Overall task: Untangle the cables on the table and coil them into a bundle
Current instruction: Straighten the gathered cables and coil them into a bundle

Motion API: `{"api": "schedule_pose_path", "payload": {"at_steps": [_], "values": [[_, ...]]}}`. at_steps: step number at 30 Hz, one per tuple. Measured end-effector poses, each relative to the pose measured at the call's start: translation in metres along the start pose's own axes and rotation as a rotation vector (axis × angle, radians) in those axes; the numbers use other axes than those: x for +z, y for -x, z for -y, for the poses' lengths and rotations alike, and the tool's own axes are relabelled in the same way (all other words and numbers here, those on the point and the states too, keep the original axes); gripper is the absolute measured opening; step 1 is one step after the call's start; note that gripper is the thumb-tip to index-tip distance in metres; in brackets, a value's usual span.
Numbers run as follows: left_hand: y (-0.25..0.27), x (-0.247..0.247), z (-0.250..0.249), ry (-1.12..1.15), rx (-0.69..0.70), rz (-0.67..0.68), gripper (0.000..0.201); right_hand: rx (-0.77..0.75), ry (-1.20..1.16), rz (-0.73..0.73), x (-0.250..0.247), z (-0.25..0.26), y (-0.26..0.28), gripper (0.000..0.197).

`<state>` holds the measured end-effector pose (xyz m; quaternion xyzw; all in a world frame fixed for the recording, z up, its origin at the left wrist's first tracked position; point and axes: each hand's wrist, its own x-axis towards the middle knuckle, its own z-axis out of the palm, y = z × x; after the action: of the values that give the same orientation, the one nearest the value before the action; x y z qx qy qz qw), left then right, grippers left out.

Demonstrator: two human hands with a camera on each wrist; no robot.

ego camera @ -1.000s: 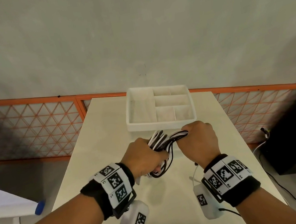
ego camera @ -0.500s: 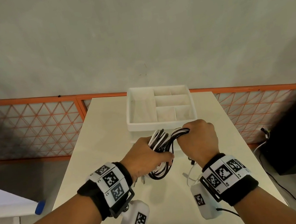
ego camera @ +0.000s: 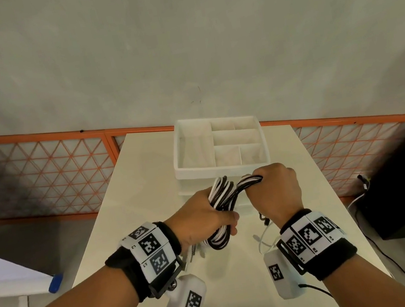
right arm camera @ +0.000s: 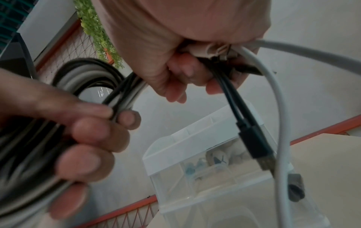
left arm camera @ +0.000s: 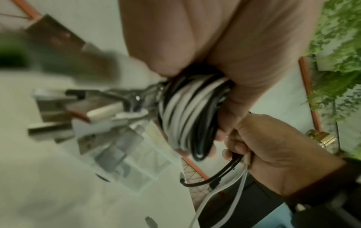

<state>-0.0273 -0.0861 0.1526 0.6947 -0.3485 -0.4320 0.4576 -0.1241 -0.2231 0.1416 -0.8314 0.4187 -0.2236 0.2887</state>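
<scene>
A coil of black and white cables (ego camera: 225,197) is held above the cream table (ego camera: 133,190), just in front of the organiser. My left hand (ego camera: 203,219) grips the coil (left arm camera: 187,117) around its lower loops, fingers curled round it. My right hand (ego camera: 275,189) grips the strands (right arm camera: 125,91) that leave the coil at its upper right. Loose cable ends hang below the right hand: a black USB plug (right arm camera: 255,146) and a white cable (right arm camera: 277,111). More plug ends (ego camera: 194,253) dangle under the left hand.
A white compartment organiser (ego camera: 218,145) stands on a clear drawer unit (right arm camera: 224,177) at the table's far end, close behind the hands. An orange lattice fence (ego camera: 36,175) runs behind the table. A black unit (ego camera: 404,175) with trailing wires sits to the right.
Both hands keep their grip on the cables. The right hand has drawn slightly nearer the left, and the coil's loops have tightened a little; the loose ends swing below.
</scene>
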Motion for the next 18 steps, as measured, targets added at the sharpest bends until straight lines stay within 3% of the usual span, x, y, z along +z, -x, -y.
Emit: {"api": "schedule_pose_path", "payload": {"at_steps": [3, 6, 7, 9, 14, 16, 18], "values": [[-0.008, -0.003, 0.004, -0.007, 0.038, -0.255, 0.010, -0.114, -0.043, 0.066, -0.010, 0.002, 0.000, 0.036], [-0.014, -0.010, 0.010, 0.127, 0.015, -0.412, 0.005, -0.135, -0.258, 0.229, -0.023, 0.004, 0.001, 0.018], [-0.014, -0.011, 0.010, 0.177, 0.011, -0.425, 0.001, -0.139, -0.315, 0.267, -0.024, 0.003, 0.003, 0.017], [-0.014, -0.011, 0.009, 0.239, 0.009, -0.417, 0.015, -0.194, -0.377, 0.262, -0.020, 0.002, 0.008, 0.014], [-0.008, -0.001, -0.003, 0.310, 0.012, -0.289, 0.060, -0.392, -0.410, 0.061, 0.009, 0.014, 0.035, 0.015], [-0.007, 0.000, -0.007, 0.390, 0.019, -0.267, 0.060, -0.502, -0.337, 0.003, 0.026, 0.016, 0.046, 0.018], [-0.007, -0.001, -0.010, 0.461, 0.007, -0.301, 0.047, -0.518, -0.255, 0.051, 0.041, 0.014, 0.053, 0.036]]}}
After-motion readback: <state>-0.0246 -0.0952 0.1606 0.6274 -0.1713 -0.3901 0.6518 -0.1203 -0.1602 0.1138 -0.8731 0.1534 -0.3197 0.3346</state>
